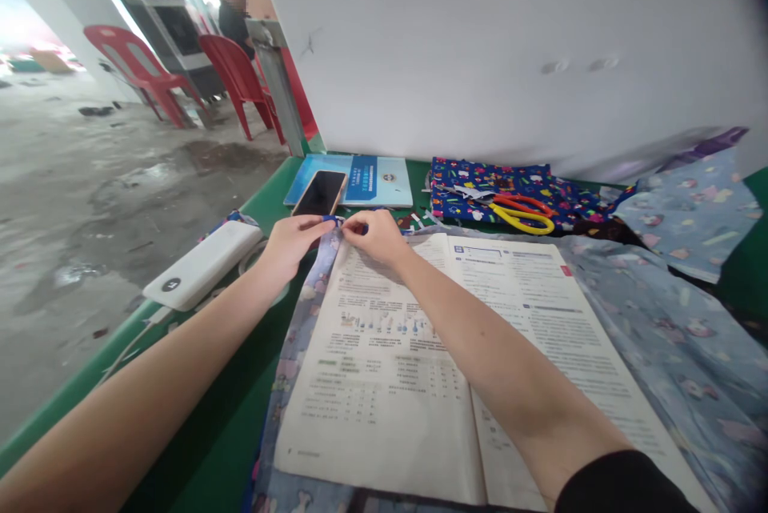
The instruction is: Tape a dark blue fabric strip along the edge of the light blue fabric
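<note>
An open book (420, 361) lies flat on a light blue patterned cloth (672, 337) spread over a green table (228, 425). My left hand (291, 245) and my right hand (375, 234) meet at the book's far left corner. Both pinch the cloth's folded edge (327, 245) there, fingers closed on it. The cloth strip runs down along the book's left side.
A white power bank (201, 263) with a cable lies at the left edge. A phone (320, 193) rests on a blue booklet (372, 179). Yellow-and-orange scissors (522, 213) sit on dark blue printed fabric (474, 181). A white wall stands behind; red chairs (234, 73) and a person are far left.
</note>
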`<state>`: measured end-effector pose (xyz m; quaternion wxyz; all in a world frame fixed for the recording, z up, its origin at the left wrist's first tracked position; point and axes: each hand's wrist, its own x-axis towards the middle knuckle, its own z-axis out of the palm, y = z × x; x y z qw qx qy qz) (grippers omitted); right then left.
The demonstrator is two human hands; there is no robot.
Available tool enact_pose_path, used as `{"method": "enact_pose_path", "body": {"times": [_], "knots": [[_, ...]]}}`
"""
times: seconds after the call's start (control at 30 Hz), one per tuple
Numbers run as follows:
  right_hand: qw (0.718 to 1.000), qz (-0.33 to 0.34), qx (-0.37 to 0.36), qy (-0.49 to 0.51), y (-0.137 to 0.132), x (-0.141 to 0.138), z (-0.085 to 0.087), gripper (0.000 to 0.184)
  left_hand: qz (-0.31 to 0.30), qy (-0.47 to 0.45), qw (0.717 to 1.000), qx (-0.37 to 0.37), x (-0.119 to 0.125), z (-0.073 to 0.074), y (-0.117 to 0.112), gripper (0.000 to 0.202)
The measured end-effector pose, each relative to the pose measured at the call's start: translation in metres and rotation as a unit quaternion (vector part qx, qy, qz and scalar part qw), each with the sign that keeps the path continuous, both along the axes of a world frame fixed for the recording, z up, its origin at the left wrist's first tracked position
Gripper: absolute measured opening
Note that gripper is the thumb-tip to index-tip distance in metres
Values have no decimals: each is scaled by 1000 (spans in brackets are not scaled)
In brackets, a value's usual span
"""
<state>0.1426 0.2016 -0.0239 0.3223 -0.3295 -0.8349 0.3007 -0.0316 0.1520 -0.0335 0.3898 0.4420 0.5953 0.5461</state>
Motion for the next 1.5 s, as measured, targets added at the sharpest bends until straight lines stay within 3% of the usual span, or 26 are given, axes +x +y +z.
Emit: {"method": "enact_pose_path", "body": {"times": [0.1,0.23,0.3,0.37,0.5,0.63,0.8,0.93,1.23,1.5], "knots": [[1000,-13,19,-3,-1,-1,1,16,2,5,1000,0,0,0,0,37],[993,-77,80,50,3,-2,-3,23,-29,19,999,12,0,0,0,34],[993,-75,61,74,7,-3,-8,39,-36,34,999,20,-2,0,1,34],[996,-53,-2,71,11,-4,-12,45,-45,45,998,21,-4,0,2,35],[992,-12,-111,55,15,-3,-11,32,-79,22,997,13,-7,2,3,36],[987,3,-140,80,15,0,-4,21,-85,-22,996,10,-6,2,4,39],[978,33,-193,75,17,5,-4,23,-82,-25,996,-1,-3,0,4,38],[975,58,-205,64,16,8,-4,25,-78,-33,996,-8,-2,0,4,37],[983,42,-174,47,12,9,0,32,-104,2,994,10,1,3,1,37],[978,59,-188,66,15,7,-4,25,-76,3,997,1,1,4,0,44]]}}
